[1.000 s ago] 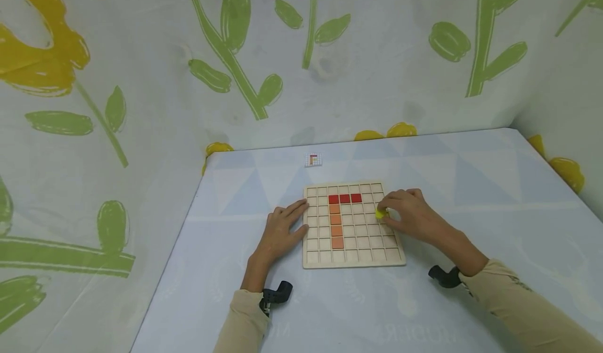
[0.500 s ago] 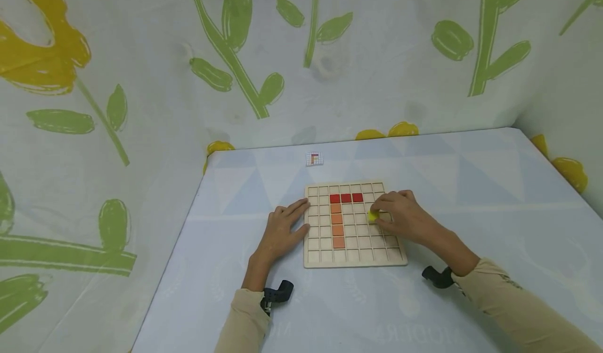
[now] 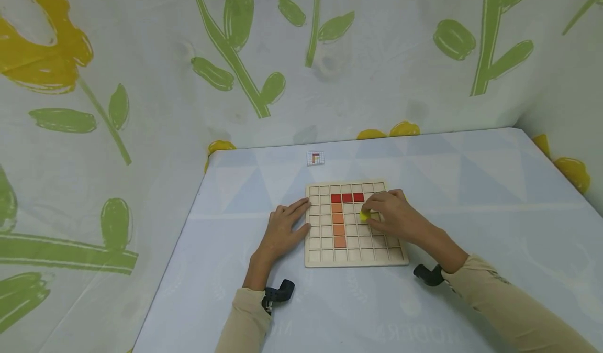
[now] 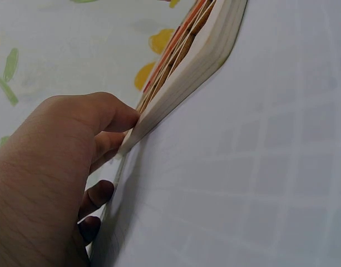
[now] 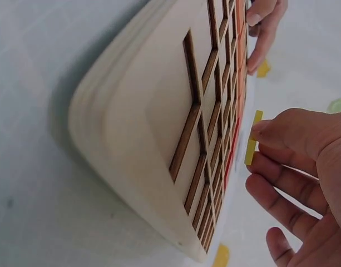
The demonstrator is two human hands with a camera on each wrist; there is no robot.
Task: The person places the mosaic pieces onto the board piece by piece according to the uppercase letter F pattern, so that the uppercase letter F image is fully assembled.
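A square wooden grid board (image 3: pixel 356 263) lies on the table. In its cells sit red tiles (image 3: pixel 347 198) in a short row and orange tiles (image 3: pixel 338 218) in a column below the row's left end. My right hand (image 3: pixel 398 215) pinches a thin yellow tile (image 5: pixel 253 138) between thumb and finger, above the board's right half; the right wrist view shows the tile edge-on, apart from the surface. At the board's left edge rests my left hand (image 3: pixel 281 229), its thumb and fingertips touching the rim, fingers fairly straight.
A small card (image 3: pixel 315 158) printed with a coloured grid pattern lies behind the board. The pale, patterned table (image 3: pixel 226 269) meets a flower-printed cloth wall (image 3: pixel 367 91) at the back. A black wrist camera (image 3: pixel 429 275) is worn at the right cuff.
My right hand has moved left over the board with the yellow tile, from near its right edge toward the middle columns. The left hand stays at the left edge.
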